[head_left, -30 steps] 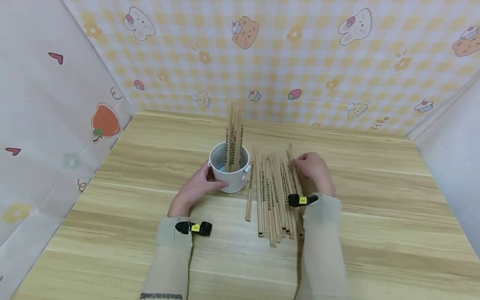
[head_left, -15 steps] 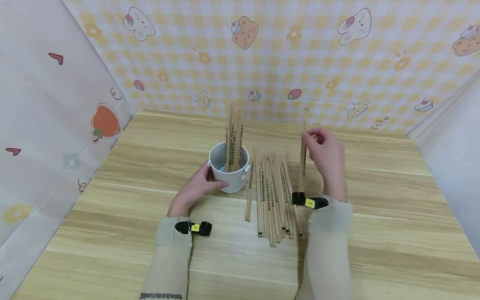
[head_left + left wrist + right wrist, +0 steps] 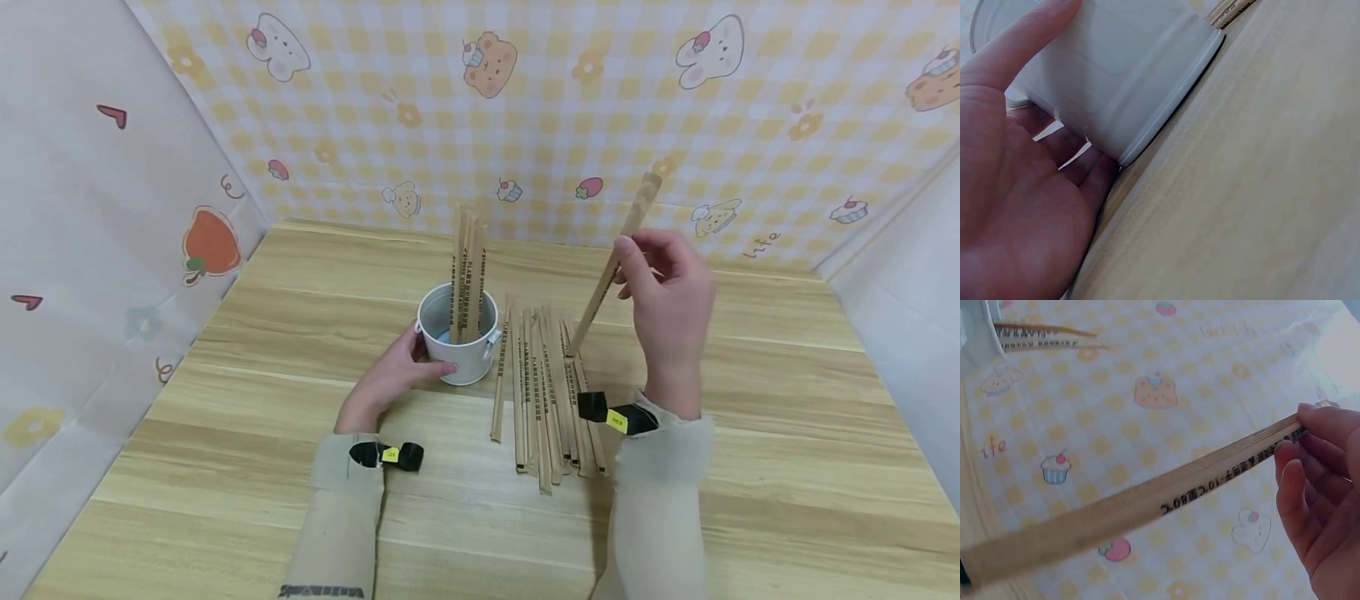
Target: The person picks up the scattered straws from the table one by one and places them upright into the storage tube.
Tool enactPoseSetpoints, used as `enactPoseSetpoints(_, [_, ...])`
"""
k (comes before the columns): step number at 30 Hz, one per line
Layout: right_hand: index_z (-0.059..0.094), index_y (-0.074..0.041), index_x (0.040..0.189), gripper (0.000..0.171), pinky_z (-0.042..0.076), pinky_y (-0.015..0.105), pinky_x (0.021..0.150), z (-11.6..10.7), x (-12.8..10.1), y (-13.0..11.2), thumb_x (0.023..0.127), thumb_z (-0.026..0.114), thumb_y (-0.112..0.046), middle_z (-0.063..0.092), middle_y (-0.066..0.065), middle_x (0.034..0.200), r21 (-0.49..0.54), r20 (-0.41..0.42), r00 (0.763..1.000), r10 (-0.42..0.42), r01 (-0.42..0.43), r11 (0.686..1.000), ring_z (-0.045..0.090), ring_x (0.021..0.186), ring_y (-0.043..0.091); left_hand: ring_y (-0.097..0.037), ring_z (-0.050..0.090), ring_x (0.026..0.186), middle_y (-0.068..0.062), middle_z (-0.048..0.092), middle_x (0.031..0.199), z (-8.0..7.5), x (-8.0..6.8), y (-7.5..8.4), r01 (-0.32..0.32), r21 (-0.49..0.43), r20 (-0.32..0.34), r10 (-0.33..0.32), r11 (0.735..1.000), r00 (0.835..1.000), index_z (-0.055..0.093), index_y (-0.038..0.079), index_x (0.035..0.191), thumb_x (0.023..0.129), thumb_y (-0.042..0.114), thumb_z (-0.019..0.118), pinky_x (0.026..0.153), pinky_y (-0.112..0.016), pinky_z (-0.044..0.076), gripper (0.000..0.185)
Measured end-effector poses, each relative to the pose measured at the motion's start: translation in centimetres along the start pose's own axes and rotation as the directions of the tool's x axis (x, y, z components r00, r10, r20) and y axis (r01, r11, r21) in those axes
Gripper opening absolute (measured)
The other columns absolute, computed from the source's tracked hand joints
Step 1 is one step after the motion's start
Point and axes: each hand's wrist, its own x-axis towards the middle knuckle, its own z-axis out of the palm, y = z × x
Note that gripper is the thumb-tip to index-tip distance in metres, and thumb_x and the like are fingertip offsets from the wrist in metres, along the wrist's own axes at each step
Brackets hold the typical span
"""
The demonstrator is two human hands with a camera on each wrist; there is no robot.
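Note:
A small white metal bucket point(image 3: 467, 363) stands on the table with several paper-wrapped straws point(image 3: 467, 275) upright inside it. My left hand point(image 3: 393, 375) grips its left side; in the left wrist view the thumb lies across the bucket wall point(image 3: 1110, 69) and the fingers curl behind it. Between thumb and fingers, my right hand point(image 3: 671, 300) pinches one wrapped straw point(image 3: 607, 279), raised and tilted, its lower end overlapping the pile in the head view. Dark printing runs along this held straw point(image 3: 1166, 500) in the right wrist view.
Several more wrapped straws point(image 3: 543, 400) lie side by side on the wooden table point(image 3: 465, 533), just right of the bucket. A yellow checked cloth backdrop point(image 3: 555, 108) rises behind the table, and a white printed sheet point(image 3: 90, 250) hangs at the left.
My right hand has lifted one wrapped straw from the right side of the pile and moved up and right, tilting its top to the right. The left hand and bucket have stayed put.

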Motion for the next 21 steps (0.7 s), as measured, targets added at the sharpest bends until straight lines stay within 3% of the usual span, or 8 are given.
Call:
enactPoseSetpoints(3, [0.065,0.003,0.09,0.017,0.046,0.02,0.048,0.8,-0.5,-1.4,0.08,0.066,-0.011,0.062,0.009,0.076,0.052,-0.013,0.997,-0.077,0.077,0.996,0.056,0.06,0.02,-0.02,0.028,0.128,-0.002,0.031,0.139,0.0,0.0,0.0,0.004,0.008,-0.001,-0.004,1.0,1.0,0.022,0.025,0.141,0.072,0.017,0.074,0.104,-0.036,0.024,0.087])
enactPoseSetpoints(10, [0.063,0.009,0.089,0.019,0.048,0.022,0.051,2.2,-1.6,-3.6,0.076,0.069,-0.004,0.063,0.014,0.08,0.071,-0.06,0.97,-0.238,0.242,0.968,0.057,0.067,0.018,-0.022,0.027,0.128,-0.004,0.031,0.14,0.0,-0.1,0.0,0.007,0.016,-0.001,-0.007,1.0,1.0,0.021,0.025,0.141,0.072,0.018,0.075,0.104,-0.037,0.024,0.088])
enactPoseSetpoints(16, [0.061,0.012,0.087,0.017,0.047,0.022,0.051,2.9,-2.0,-4.6,0.076,0.067,0.001,0.063,0.017,0.082,0.161,-0.115,0.957,-0.267,0.283,0.946,0.057,0.072,0.021,-0.022,0.027,0.128,-0.004,0.031,0.14,0.0,-0.1,0.1,0.002,0.007,0.006,-0.002,1.0,1.0,0.02,0.024,0.142,0.072,0.017,0.074,0.103,-0.038,0.024,0.088])
enactPoseSetpoints(21, [0.06,0.015,0.088,0.017,0.046,0.023,0.05,3.6,-2.2,-4.7,0.076,0.066,0.003,0.063,0.017,0.081,0.191,-0.076,0.958,-0.277,0.287,0.939,0.057,0.071,0.022,-0.021,0.026,0.129,-0.003,0.031,0.14,0.0,0.0,0.1,-0.007,-0.01,0.01,0.007,1.0,1.0,0.021,0.022,0.142,0.072,0.015,0.074,0.104,-0.036,0.023,0.088])
